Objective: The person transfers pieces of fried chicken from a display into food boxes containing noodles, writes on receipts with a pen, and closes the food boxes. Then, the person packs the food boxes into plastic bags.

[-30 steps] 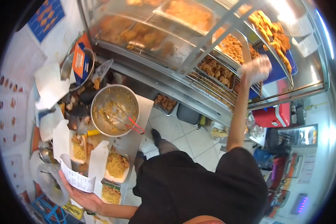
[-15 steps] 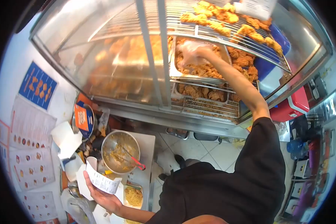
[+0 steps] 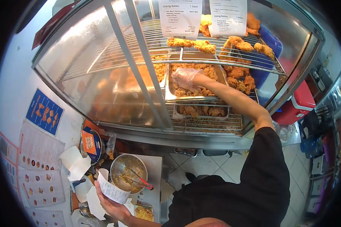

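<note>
My right hand (image 3: 186,78), in a clear plastic glove, reaches into a metal tray (image 3: 225,81) of fried pieces inside the glass display cabinet; its fingers touch the pieces, but whether they grip any is hidden. My left hand (image 3: 111,207) holds a curled printed receipt (image 3: 115,192) at the lower left, over the counter. Beside the receipt stands a metal bowl (image 3: 145,166) with noodle remains and red-handled tongs (image 3: 146,184). Below the bowl is an open box of noodles (image 3: 144,213). A lower tray of darker fried pieces (image 3: 202,110) sits under the one I reach into.
Two receipts (image 3: 180,19) hang before the upper wire rack, which bears fried chicken (image 3: 236,43). A metal frame (image 3: 147,72) divides the cabinet's front. White boxes (image 3: 79,169) stand at the left wall. A red cooler (image 3: 301,99) is right of the cabinet.
My right hand has moved from the cabinet's right side to the middle tray. The view has swung toward the cabinet. The receipt is still in my left hand.
</note>
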A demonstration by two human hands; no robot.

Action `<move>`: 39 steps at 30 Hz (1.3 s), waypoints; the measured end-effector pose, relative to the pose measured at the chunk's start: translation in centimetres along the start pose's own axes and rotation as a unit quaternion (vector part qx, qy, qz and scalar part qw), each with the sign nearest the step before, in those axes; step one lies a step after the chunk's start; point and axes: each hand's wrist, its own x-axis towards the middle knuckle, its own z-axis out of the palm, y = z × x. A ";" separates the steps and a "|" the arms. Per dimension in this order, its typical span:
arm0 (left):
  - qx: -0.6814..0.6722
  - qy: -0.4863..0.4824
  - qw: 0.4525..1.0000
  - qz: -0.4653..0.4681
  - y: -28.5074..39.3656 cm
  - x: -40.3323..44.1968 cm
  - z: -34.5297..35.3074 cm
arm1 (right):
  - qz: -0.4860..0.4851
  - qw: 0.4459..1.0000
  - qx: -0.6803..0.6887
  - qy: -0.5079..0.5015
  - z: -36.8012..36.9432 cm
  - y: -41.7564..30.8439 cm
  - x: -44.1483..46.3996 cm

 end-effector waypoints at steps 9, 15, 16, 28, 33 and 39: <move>0.028 -0.009 0.999 0.035 0.5 0.6 0.2 | 0.096 0.885 0.456 -0.030 0.4 11.1 -2.7; 0.049 0.000 0.999 0.021 0.4 1.1 0.9 | 0.147 0.966 0.208 0.040 -0.9 9.7 -6.1; 0.042 -0.006 0.999 0.017 0.3 1.0 1.0 | 0.121 0.975 0.186 0.031 -1.3 8.3 -6.4; 0.030 -0.021 0.999 0.008 -0.2 0.7 2.0 | 0.116 0.989 0.081 -0.045 -0.8 4.7 -7.6; 0.011 -0.041 0.999 -0.006 -0.5 0.9 1.9 | 0.101 0.994 -0.033 0.000 -0.5 5.5 -7.2; 0.016 -0.037 0.999 -0.010 -0.2 0.6 2.3 | 0.047 0.996 -0.005 0.074 1.4 8.5 -6.7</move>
